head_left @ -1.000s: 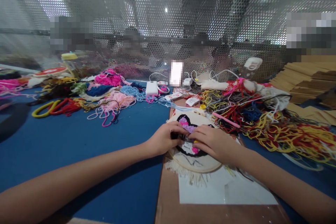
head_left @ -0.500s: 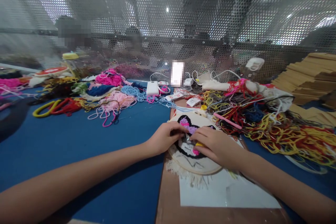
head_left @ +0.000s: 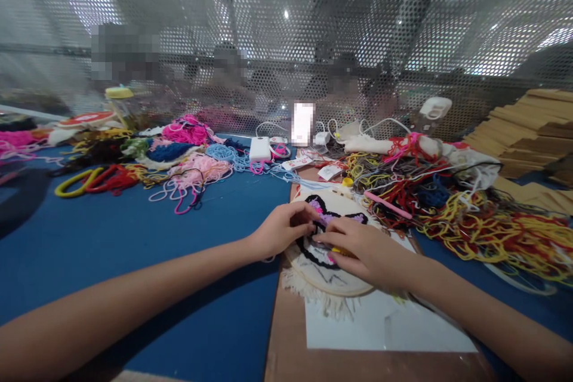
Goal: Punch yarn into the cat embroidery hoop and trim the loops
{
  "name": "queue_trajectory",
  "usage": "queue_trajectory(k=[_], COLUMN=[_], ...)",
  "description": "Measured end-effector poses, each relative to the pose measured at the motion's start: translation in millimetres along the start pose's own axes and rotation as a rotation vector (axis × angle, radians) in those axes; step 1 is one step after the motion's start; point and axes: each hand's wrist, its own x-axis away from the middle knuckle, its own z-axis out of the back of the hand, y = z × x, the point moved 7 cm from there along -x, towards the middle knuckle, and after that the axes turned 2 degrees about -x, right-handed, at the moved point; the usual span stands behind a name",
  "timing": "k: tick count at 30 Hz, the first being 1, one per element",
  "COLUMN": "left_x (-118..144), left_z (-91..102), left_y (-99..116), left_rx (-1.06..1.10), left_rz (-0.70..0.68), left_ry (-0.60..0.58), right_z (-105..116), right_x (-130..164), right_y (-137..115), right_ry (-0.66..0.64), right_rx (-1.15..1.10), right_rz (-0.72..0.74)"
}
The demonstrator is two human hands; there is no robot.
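"Since I blinked, what's different?"

"Right hand, curled round a yellow-handled tool, sits lower, baring more purple patch on the hooped embroidery, lower centre of frame. Work's probably below that patch. Left hand's fingertips bunch; can't tell on what."
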Motion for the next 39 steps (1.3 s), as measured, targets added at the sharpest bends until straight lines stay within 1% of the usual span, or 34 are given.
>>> queue_trajectory(k=[6,8,11,13,17,22,25,29,33,37,39], left_x=[0,0,-1,-1,1,2,0,-1,-1,-4,-6], left_z=[0.2,1.0,3.4,4.2,0.9,1.2,0.7,-0.5,-2.1,-5.0,-7.4], left_y=[0,3,8,10,12,15,14,11,10,8,9], left_rx=[0.039,0.004,-0.08,-0.12,-0.175,-0.178,-0.134,-0.142,-0.169,-0.204,-0.234], left_rz=[0.005,-0.024,-0.104,-0.144,-0.194,-0.193,-0.158,-0.101,-0.071,-0.031,-0.045], left_ry=[0.016,0.008,-0.009,-0.034,-0.137,-0.162,-0.139,-0.05,0.016,0.022,0.011], right_z=[-2,-2,-3,-3,0,9,15,23,21,15,15], right_x=[-2,-2,-2,-2,1,7,9,9,8,6,5], right_y=[2,2,3,3,3,3,7,12,12,11,11], right_ry=[-0.007,0.002,0.009,0.006,0.013,0.033,0.042,0.056,0.049,0.024,0.026], right_rx=[-0.023,-0.022,-0.022,-0.023,-0.047,-0.105,-0.151,-0.209,-0.224,-0.205,-0.213], right_rz=[-0.021,-0.024,-0.027,-0.026,-0.009,0.007,-0.01,-0.043,-0.045,-0.026,-0.021])
